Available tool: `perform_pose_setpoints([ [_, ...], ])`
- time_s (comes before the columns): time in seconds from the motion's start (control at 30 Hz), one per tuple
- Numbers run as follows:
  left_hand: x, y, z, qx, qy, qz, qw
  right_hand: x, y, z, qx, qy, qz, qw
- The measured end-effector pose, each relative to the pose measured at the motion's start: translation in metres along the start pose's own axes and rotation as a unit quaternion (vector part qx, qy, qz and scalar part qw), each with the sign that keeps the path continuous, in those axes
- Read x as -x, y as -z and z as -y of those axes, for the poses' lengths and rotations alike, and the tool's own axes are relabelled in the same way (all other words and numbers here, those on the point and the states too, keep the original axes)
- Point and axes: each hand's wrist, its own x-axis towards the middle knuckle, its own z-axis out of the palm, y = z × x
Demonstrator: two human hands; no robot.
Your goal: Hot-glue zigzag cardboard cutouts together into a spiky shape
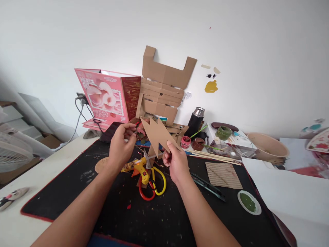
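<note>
Taking the zigzag cardboard piece (152, 134) as the middle of the clock, it is held up above the black mat (168, 223), its points turned towards eleven. The right hand (176, 164), at about four to five, is closed on its lower edge, thumb on top and fingers curled beneath. The left hand (122, 144), at nine, is half open, fingers bent and apart from the thumb, with nothing visible in its grasp. A yellow glue gun (141, 168), showing an orange light, lies at seven; scissors (165, 180) with red and yellow handles lie beside it at six. Towards four are a utility knife (209, 188) and a corrugated sheet (224, 175). An unfolded carton (163, 91) stands at twelve, a pink box (108, 97) at ten
</note>
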Motion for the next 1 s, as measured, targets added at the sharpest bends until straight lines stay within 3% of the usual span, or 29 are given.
perform_pose_setpoints([
  [0.07,0.003,0.0,-0.001,-0.105,-0.134,0.028,0.985,0.0,0.0,-0.001,0.005,0.0,0.0,1.0],
  [0.13,0.006,-0.003,-0.001,-0.168,-0.223,0.08,0.957,0.001,-0.001,-0.002,0.01,-0.001,0.003,1.0],
  [0.27,0.009,-0.008,0.005,-0.211,-0.277,0.111,0.931,0.004,-0.003,-0.006,0.015,-0.005,0.027,1.0],
  [0.43,0.005,-0.004,0.009,-0.191,-0.263,0.071,0.943,0.007,-0.003,-0.005,0.019,-0.001,0.078,0.997],
  [0.63,0.004,0.002,0.009,-0.162,-0.198,-0.013,0.967,0.005,0.0,-0.004,0.022,0.024,0.063,0.997],
  [1.0,0.004,0.0,0.003,-0.093,-0.192,0.009,0.977,0.006,0.0,-0.006,0.057,0.045,0.083,0.994],
])
